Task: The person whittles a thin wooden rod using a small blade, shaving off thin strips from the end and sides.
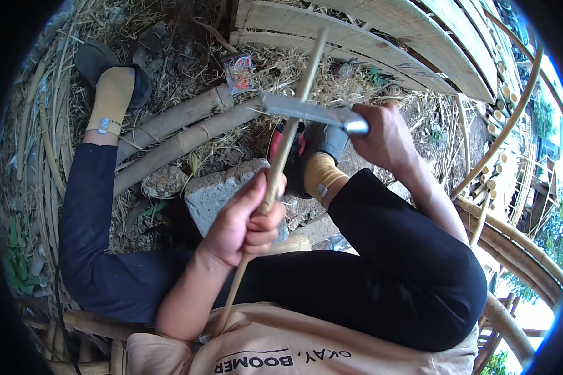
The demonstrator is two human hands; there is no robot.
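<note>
My left hand (247, 219) is closed around a slender bamboo stick (311, 69). The stick slants from against my shirt up and away toward wooden slats. In my right hand (385, 134) is a knife (316, 114) with a broad, flat metal blade pointing left. Its blade crosses the stick well above my left hand and appears to lie against it; I cannot tell how deep the contact goes. My right fingers wrap the handle, hiding most of it except a shiny collar.
Two thick bamboo poles (187, 139) lie on straw-covered ground beside a grey concrete block (216, 190). Wooden slats (356, 40) stand at the far side. Curved bamboo (507, 140) rises on the right. A small colourful packet (239, 72) lies near the poles. My legs are bent around the work.
</note>
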